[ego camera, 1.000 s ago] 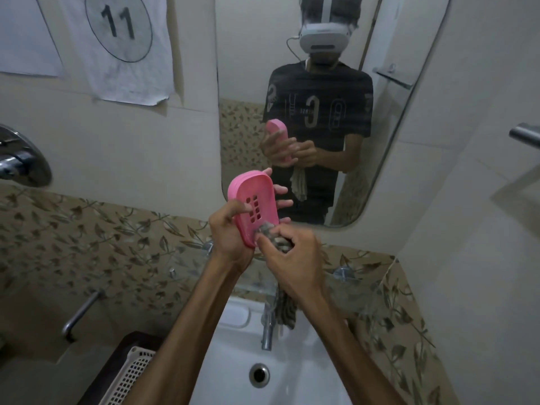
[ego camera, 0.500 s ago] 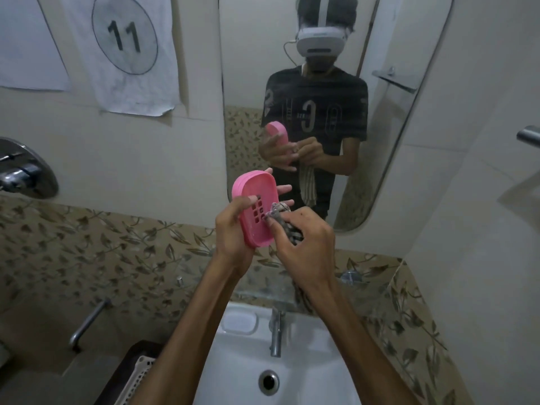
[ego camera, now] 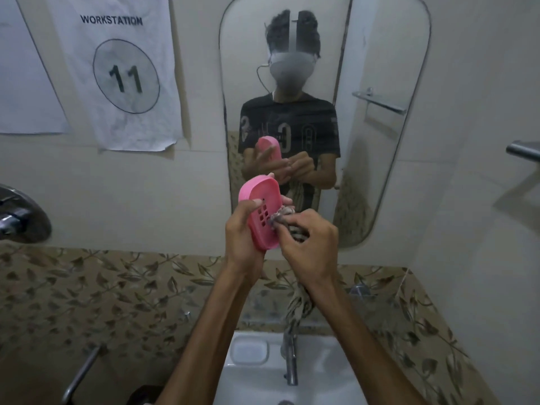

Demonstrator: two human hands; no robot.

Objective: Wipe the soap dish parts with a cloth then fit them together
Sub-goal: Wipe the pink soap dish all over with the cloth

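A pink oval soap dish part (ego camera: 264, 204) with a grid of drain holes stands nearly upright in front of the mirror, its inner face toward me. My left hand (ego camera: 241, 229) grips it from the left, thumb on the inner face and fingers behind. My right hand (ego camera: 309, 244) pinches a bunched striped cloth (ego camera: 282, 219) against the part's lower right inner face. The rest of the cloth hangs down below my right wrist toward the tap. No second soap dish part is in view.
A white sink (ego camera: 257, 372) with a chrome tap (ego camera: 290, 358) lies below my arms. The mirror (ego camera: 380, 112) hangs straight ahead and reflects me. A chrome wall fitting (ego camera: 20, 220) is at left, a rail (ego camera: 523, 150) at right, a paper sign (ego camera: 122, 74) on the wall.
The camera has tilted upward, so less of the sink shows. My right hand has shifted the cloth slightly along the part's inner face. My left hand keeps the same grip.
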